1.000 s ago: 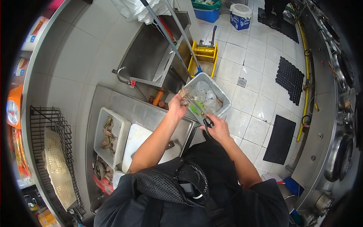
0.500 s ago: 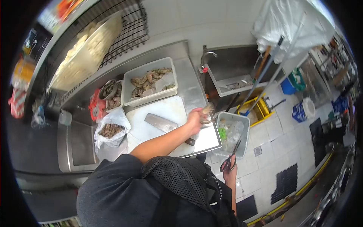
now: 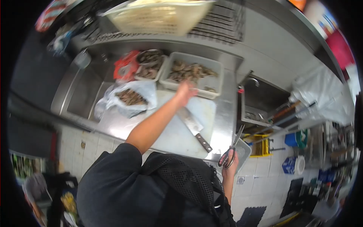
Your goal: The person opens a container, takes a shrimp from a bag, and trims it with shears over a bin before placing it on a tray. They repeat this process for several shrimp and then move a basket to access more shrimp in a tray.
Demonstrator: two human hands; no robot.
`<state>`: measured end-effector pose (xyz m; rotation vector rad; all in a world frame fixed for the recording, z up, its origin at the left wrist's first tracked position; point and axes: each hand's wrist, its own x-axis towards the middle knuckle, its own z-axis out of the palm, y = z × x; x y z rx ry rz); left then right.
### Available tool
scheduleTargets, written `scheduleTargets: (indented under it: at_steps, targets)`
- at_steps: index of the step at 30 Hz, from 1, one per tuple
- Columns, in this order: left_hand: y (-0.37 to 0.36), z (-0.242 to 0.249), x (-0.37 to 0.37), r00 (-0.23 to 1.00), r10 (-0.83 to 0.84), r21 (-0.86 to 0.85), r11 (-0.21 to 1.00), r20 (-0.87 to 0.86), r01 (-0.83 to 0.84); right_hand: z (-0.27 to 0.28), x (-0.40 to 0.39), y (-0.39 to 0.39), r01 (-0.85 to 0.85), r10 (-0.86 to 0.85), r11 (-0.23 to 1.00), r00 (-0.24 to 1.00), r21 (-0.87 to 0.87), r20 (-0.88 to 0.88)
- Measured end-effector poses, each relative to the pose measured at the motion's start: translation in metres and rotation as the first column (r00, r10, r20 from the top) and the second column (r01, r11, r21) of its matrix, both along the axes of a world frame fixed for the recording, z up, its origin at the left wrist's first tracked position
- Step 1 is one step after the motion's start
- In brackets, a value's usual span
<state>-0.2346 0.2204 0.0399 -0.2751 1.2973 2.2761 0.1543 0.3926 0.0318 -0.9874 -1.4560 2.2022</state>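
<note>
My left hand (image 3: 186,92), smeared by motion, is over the front rim of a pale tub (image 3: 169,86) of prawns (image 3: 189,72); whether its fingers hold anything cannot be told. Below it, a cleaver (image 3: 189,119) with a dark handle lies across the white cutting board (image 3: 172,134). My right hand (image 3: 231,162) is wrapped round the dark handles of scissors (image 3: 226,159), blades pointing up and away, beside the counter's right corner. To the left, a white plastic bag (image 3: 149,89) stands open with more prawns (image 3: 130,97) inside.
A smaller tub (image 3: 155,78) and a bowl (image 3: 149,56) of seafood sit beside a red bag (image 3: 126,66). Sinks lie at left (image 3: 81,100) and right (image 3: 259,96). A bin (image 3: 245,153) stands under the counter's right edge. A loaded basket (image 3: 159,19) hangs overhead.
My left hand has gone from the counter's right edge, where it held a prawn, to the prawn tub. The view has turned. My right hand still grips the scissors.
</note>
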Motion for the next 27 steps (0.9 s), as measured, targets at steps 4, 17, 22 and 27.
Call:
scheduleTargets:
  at_steps: [4,17,22,27]
  targets:
    - [-0.093,-0.004,0.082,0.947,-0.288,-0.218,0.942,-0.141,0.254,0.007,-0.031,-0.049,-0.119,0.119,0.993,0.993,-0.029,-0.001]
    - [-0.357,-0.021,0.016,0.823,-0.436,-0.912,-0.011,-0.364,-0.41,0.039,-0.113,-0.135,-0.313,0.314,0.95,0.949,-0.018,0.036]
    - [-0.359,-0.026,0.019,0.741,-0.553,-0.861,-0.079,-0.381,-0.502,0.035,-0.124,-0.154,-0.325,0.325,0.946,0.946,-0.01,0.016]
    - [-0.356,0.035,0.029,0.683,-0.561,-0.831,0.018,-0.468,-0.555,0.025,-0.108,-0.17,-0.266,0.27,0.961,0.961,-0.072,0.052]
